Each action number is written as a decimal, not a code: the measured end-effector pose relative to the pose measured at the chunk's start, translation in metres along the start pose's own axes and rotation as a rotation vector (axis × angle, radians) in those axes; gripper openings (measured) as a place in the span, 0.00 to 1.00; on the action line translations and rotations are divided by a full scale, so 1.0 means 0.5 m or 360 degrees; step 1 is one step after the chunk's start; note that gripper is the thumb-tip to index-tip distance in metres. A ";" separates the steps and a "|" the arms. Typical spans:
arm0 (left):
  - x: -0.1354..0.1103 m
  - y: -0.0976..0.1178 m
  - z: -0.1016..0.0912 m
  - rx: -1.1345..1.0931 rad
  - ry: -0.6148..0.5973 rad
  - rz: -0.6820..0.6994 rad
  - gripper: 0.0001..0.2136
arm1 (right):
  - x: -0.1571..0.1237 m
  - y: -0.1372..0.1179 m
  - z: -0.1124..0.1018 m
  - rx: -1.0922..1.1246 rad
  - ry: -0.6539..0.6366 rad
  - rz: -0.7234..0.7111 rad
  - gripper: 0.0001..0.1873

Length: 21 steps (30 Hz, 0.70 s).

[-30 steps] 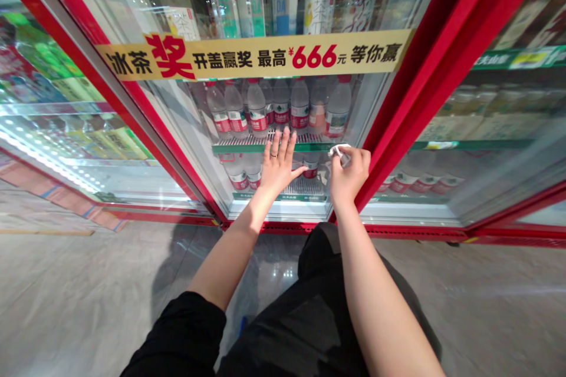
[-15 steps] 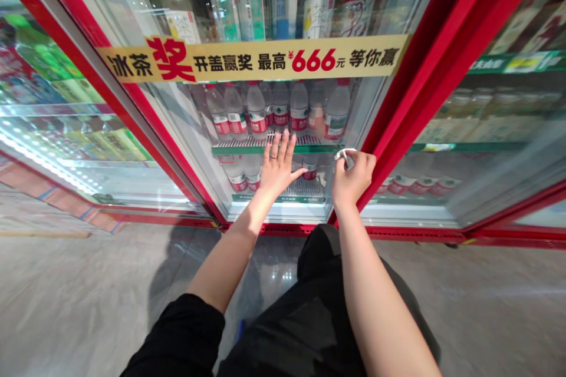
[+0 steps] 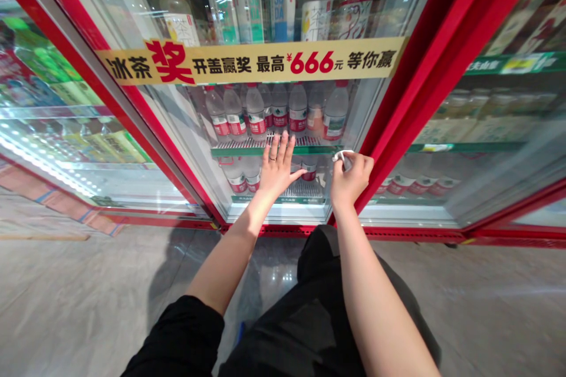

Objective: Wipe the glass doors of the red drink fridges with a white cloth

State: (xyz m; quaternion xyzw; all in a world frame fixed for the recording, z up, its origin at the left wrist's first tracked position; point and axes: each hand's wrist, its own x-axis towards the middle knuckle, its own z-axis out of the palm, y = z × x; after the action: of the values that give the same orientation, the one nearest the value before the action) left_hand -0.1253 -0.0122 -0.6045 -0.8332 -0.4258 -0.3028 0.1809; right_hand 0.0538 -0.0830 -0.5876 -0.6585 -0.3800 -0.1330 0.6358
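My left hand (image 3: 278, 168) lies flat with fingers spread against the glass door (image 3: 194, 129) of a red-framed drinks fridge. A ring shows on one of its fingers. To the right, near the door's right frame, my right hand (image 3: 352, 179) is closed on a small crumpled white cloth or tissue (image 3: 342, 156), which sticks out above the fingers at the glass. Behind the glass, water bottles (image 3: 255, 112) with red and white labels stand on the shelf above my hands. More bottles (image 3: 236, 174) are on the shelf below, partly hidden by my left hand.
A yellow banner strip (image 3: 252, 62) with Chinese text crosses the door. Taller bottles (image 3: 283, 3) stand behind the glass above it. Other fridge sections (image 3: 495, 123) with drinks flank this one. The grey floor (image 3: 88, 300) and my black-clad knee (image 3: 325, 247) are below.
My right hand, with the white cloth or tissue, has shifted very slightly left along with a small drift of the view. My left hand stays spread on the glass in nearly the same spot.
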 end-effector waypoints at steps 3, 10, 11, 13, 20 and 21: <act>0.000 0.000 0.000 -0.0003 0.0006 0.0009 0.59 | 0.003 -0.006 0.002 0.0129 -0.0077 -0.0202 0.09; 0.000 -0.002 0.004 -0.0003 0.0019 0.0021 0.59 | 0.008 0.000 0.000 0.0126 0.0068 -0.0082 0.10; 0.000 -0.002 0.004 -0.0006 0.0018 0.0018 0.59 | 0.002 0.000 0.002 0.0091 0.0047 -0.0034 0.10; -0.001 -0.002 0.004 -0.0013 0.0015 0.0011 0.59 | -0.011 -0.001 0.006 0.0043 -0.0044 0.0006 0.10; -0.002 0.001 0.000 -0.0005 0.0005 0.0005 0.59 | -0.005 -0.012 0.008 0.0236 -0.0250 -0.0346 0.10; -0.002 0.001 0.000 -0.0007 0.0007 0.0005 0.58 | 0.001 -0.010 0.007 0.0246 -0.0205 -0.0358 0.10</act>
State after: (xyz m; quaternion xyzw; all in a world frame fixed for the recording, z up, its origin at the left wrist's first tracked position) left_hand -0.1254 -0.0130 -0.6049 -0.8337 -0.4233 -0.3052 0.1804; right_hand 0.0497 -0.0799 -0.5838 -0.5680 -0.5005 -0.1311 0.6401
